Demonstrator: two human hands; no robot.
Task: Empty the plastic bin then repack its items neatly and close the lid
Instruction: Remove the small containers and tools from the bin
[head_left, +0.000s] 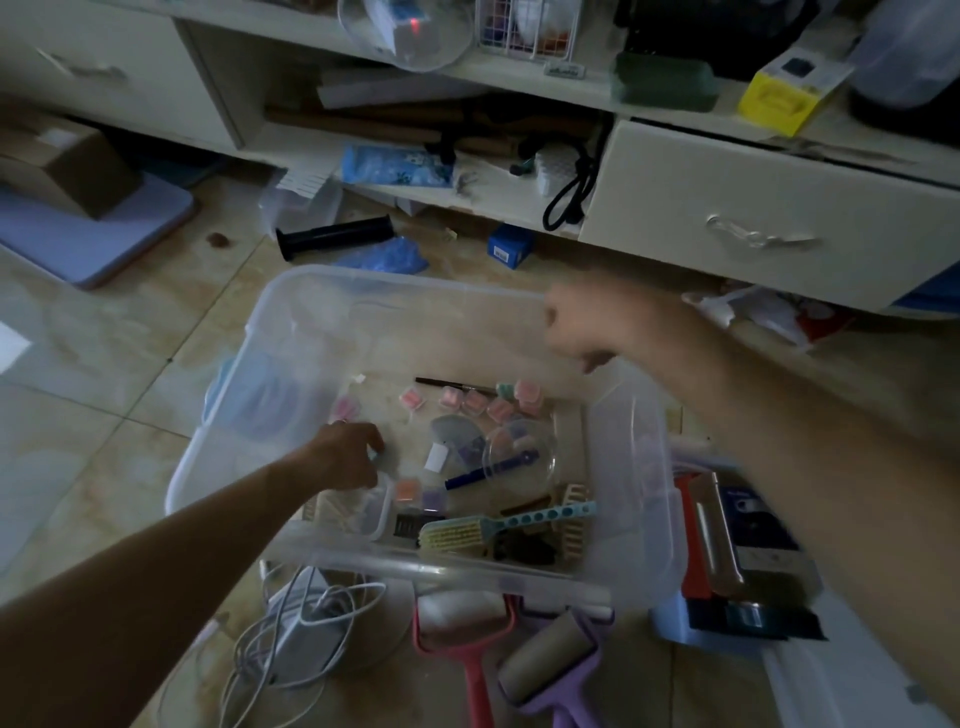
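The clear plastic bin (415, 569) stands on the tiled floor. Inside lie several small pink cubes (470, 401), a clear round bowl (540, 441), a blue stick (485, 472), a teal-handled brush (498, 525), a beige hair clip (569, 514), a black pencil (449, 383) and a small clear container (379, 512). My left hand (345, 454) reaches into the bin's left side with its fingers curled down at the bottom; whether it pinches anything is hidden. My right hand (587, 322) is blurred above the far right rim, fingers curled, with nothing visible in it.
In front of the bin lie a white cable (301, 629), a pink lint roller (467, 644) and a purple one (550, 660). A pile of boxes (743, 561) sits to the right. A cream cabinet with a drawer (769, 223) stands behind, with a black tube (332, 236) on the floor.
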